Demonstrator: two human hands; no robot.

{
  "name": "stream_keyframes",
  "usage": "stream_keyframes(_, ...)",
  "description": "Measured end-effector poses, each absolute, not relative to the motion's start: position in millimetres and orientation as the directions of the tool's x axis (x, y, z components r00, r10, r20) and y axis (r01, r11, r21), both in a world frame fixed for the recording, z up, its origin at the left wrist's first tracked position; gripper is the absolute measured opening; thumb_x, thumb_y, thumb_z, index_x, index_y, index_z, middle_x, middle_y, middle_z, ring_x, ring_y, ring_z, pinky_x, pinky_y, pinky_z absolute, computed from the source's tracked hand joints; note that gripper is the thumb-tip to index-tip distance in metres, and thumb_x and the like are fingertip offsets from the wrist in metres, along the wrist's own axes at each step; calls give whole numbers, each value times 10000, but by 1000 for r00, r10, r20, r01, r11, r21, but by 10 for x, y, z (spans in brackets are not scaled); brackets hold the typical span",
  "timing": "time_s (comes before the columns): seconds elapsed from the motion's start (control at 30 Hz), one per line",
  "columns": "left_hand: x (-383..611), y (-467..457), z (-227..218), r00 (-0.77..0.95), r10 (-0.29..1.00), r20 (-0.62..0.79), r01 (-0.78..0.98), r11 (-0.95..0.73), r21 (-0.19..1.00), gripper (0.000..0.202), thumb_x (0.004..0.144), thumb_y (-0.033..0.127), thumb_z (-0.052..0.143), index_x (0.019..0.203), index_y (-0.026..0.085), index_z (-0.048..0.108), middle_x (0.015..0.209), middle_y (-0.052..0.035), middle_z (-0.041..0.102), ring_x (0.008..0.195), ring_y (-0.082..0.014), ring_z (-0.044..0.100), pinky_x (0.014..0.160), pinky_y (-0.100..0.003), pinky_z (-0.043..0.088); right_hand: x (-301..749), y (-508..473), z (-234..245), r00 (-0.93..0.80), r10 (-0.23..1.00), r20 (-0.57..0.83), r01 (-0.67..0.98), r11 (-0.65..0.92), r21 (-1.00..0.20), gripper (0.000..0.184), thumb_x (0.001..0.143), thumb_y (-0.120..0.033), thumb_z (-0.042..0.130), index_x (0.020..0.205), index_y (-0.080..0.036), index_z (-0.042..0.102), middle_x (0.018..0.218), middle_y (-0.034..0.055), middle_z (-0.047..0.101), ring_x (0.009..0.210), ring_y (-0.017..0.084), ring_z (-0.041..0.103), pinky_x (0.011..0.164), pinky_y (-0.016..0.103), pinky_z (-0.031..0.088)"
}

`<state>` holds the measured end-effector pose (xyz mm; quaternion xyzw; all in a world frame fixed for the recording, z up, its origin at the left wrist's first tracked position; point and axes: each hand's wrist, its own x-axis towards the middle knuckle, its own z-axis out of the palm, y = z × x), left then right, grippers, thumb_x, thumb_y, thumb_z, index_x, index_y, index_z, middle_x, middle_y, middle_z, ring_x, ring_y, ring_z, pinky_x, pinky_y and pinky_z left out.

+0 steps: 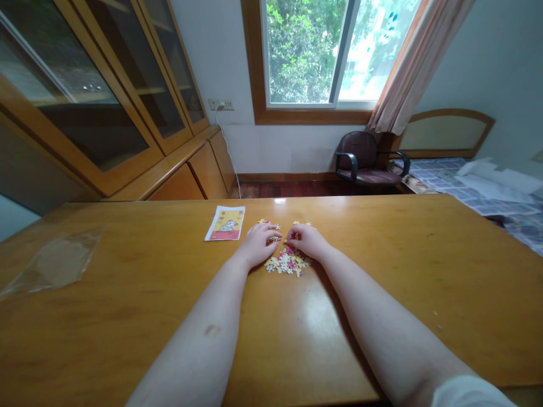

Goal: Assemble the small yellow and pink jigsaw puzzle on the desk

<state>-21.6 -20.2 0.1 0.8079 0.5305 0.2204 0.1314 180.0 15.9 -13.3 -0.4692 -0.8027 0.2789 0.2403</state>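
Note:
A heap of small jigsaw pieces (288,263) in yellow, pink and white lies on the wooden table (127,294). My left hand (258,243) rests palm down at the heap's left edge, fingers curled onto a few pieces. My right hand (306,239) rests at the heap's upper right, fingertips pinched on something I cannot make out. The two hands nearly touch. A few loose pieces (302,224) lie just beyond my fingers. A printed picture card (225,223), yellow and red with a white figure, lies flat to the left of my left hand.
A crumpled clear plastic bag (55,261) lies at the table's left. Behind the table stand a glass-door wooden cabinet (106,102), a dark office chair (367,161) under the window and a bed (479,183) at right.

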Motion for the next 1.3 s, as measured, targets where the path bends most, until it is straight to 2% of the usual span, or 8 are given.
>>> stream_keyframes(0.13, -211, -223, 17, 370, 914, 167, 807, -405, 429, 275, 830, 252, 575, 1040, 289, 748, 1330, -46, 599, 1305, -282, 458, 1137, -499, 312, 1822, 188, -164, -481, 859, 178, 616, 475, -628, 134, 745, -106, 671, 784, -216, 739, 790, 3, 670, 742, 137, 589, 720, 244, 442)
stream_keyframes(0.23, -200, -240, 30, 392, 913, 112, 816, -402, 416, 264, 818, 284, 610, 1037, 308, 755, 1377, -47, 568, 1341, -315, 415, 1149, -550, 258, 1867, 218, -174, -347, 896, 278, 648, 443, -620, 169, 791, -127, 618, 856, -219, 744, 890, 31, 687, 850, 165, 621, 806, 273, 467)
stream_keyframes(0.47, -214, -201, -30, 313, 936, 161, 852, -352, 388, 242, 845, 271, 578, 1015, 288, 750, 1312, -51, 617, 1312, -287, 450, 1136, -538, 281, 1943, 247, -225, -237, 940, 247, 834, 327, -445, 518, 765, -430, 732, 1225, -205, 646, 1373, 154, 543, 1266, 333, 453, 1062, 502, 325)
stream_keyframes(0.63, -227, -183, -34, 302, 934, 192, 855, -354, 380, 235, 856, 274, 565, 988, 264, 758, 1257, -63, 643, 1257, -287, 496, 1094, -483, 360, 1957, 258, -211, -230, 921, 315, 801, 363, -476, 324, 821, -314, 686, 1133, -227, 705, 1263, 117, 625, 1192, 287, 508, 1051, 464, 346)
stream_keyframes(0.73, -228, -184, -36, 313, 927, 205, 840, -371, 396, 244, 859, 269, 557, 1000, 267, 755, 1257, -61, 641, 1252, -284, 501, 1099, -479, 364, 1957, 233, -176, -467, 821, 330, 647, 571, -506, 193, 808, -315, 710, 985, -258, 763, 1174, 70, 673, 1134, 239, 546, 1056, 414, 353)
stream_keyframes(0.83, -233, -178, -50, 323, 922, 212, 830, -384, 404, 247, 861, 263, 553, 1007, 264, 752, 1258, -58, 641, 1256, -275, 503, 1105, -474, 362, 1947, 196, -163, -636, 725, 265, 543, 665, -513, 247, 708, -370, 809, 937, -282, 781, 1179, 49, 679, 1186, 269, 515, 1080, 452, 320)
stream_keyframes(1.03, -238, -162, -67, 316, 924, 213, 829, -379, 411, 249, 859, 267, 555, 1013, 252, 751, 1259, -61, 643, 1257, -276, 505, 1100, -468, 371, 1927, 195, -167, -641, 728, 245, 527, 649, -549, 169, 653, -327, 852, 799, -268, 790, 1120, 42, 708, 1193, 286, 515, 1074, 464, 325)
stream_keyframes(1.3, -234, -164, -66, 318, 926, 202, 824, -376, 425, 248, 865, 279, 550, 1007, 250, 750, 1251, -56, 648, 1251, -277, 510, 1098, -467, 377, 1897, 236, -161, -584, 736, 343, 436, 641, -632, 121, 648, -233, 849, 628, -215, 730, 852, 21, 722, 853, 174, 633, 921, 347, 427)
